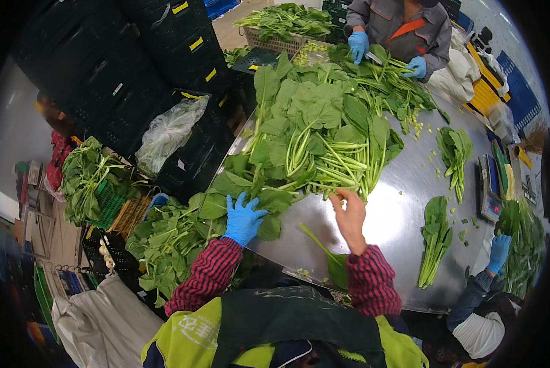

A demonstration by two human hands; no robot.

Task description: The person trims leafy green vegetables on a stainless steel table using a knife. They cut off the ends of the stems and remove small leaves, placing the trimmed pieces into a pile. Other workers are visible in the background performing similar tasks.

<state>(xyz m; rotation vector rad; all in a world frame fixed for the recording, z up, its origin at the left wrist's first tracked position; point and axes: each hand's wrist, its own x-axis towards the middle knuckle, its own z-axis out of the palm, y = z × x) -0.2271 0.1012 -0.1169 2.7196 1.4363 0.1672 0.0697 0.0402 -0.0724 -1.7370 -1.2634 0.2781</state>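
A big heap of leafy greens with pale stems (321, 110) lies on the stainless steel table (385, 221) before me. My left hand (243, 221), in a blue glove, has its fingers spread over leaves at the heap's near left edge. Bare, my right hand (350, 218) is at the cut stem ends on the heap's near side, fingers bent. Whether it pinches a stem is hidden. A single leaf with its stalk (335, 267) lies by my right sleeve. Farther right are two separate bunches, one near (435, 244) and one farther back (456, 154).
Across the table, a person with blue gloves holds a knife (373, 57) and greens. At right, another gloved hand (500, 253) touches bagged greens (525, 248) beside a digital scale (490, 195). Black crates (95, 60) stack at left; more greens (169, 244) fill the near left.
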